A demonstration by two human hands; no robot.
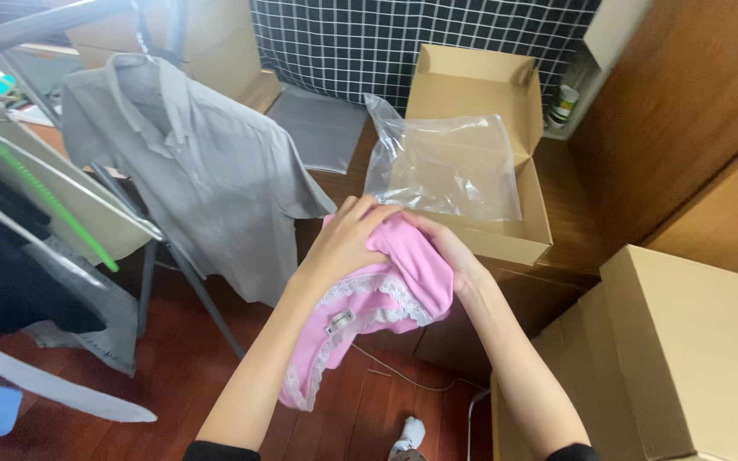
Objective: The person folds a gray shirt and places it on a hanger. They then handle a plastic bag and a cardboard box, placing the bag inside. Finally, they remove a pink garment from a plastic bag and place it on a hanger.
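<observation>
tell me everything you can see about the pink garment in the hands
The pink garment looks like soft knit fabric with white lace trim along its edge and a small sewn-in label. It is bunched and partly folded, one end hanging down. The left hand and right hand grip its top, in front of a clear plastic bag.

both hands (348, 235) on pink garment (386, 299)

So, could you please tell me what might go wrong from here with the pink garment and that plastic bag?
1. The pink garment is only partly bunched between the left hand and right hand; its lace-trimmed end hangs loose and could snag or unfold.
2. The clear plastic bag lies limp across the open cardboard box, so it may slide or collapse.
</observation>
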